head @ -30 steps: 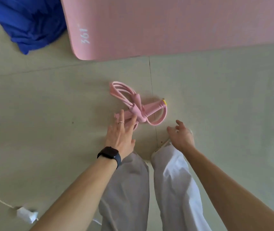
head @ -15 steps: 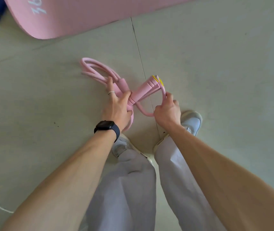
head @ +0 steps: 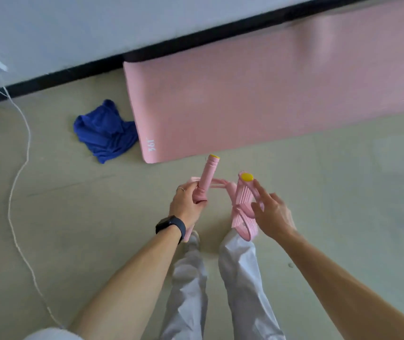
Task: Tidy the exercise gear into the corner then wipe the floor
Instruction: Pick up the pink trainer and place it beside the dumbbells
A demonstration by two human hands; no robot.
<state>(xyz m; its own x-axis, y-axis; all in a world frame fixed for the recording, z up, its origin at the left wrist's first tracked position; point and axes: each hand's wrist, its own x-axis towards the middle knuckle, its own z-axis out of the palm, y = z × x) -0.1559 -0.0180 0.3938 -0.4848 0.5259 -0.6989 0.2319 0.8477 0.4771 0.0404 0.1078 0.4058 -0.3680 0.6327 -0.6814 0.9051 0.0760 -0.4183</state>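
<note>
The tidying looks barely under way. The jump rope [head: 242,204] is off the floor [head: 93,217] and in the person's hands at the middle of the view, above their feet. It has not reached any corner, and no corner shows here. The pink mat [head: 269,94] lies unrolled and flat along the wall [head: 73,25], from 12 to 2 o'clock of the hands. A crumpled blue cloth [head: 105,133] sits on the floor at 10 o'clock, touching the mat's short edge. Wiping does not appear to have begun. By my reading, left to do are bundling the rope, moving it and the mat, then cleaning the floor. A white cable [head: 18,173] trails down the floor at 9 o'clock.

The left hand [head: 186,207], with a dark watch [head: 171,227] on its wrist, has its fingers curled round the base of one rope handle [head: 207,175], whose yellow-capped end points to 12 o'clock. The right hand [head: 273,217] is spread wide, with its fingers [head: 261,190] nearly straight against the gathered loops and the second handle [head: 245,182]. As far as shows, it supports the bundle rather than clasps it. The thumb is partly hidden among the loops.
</note>
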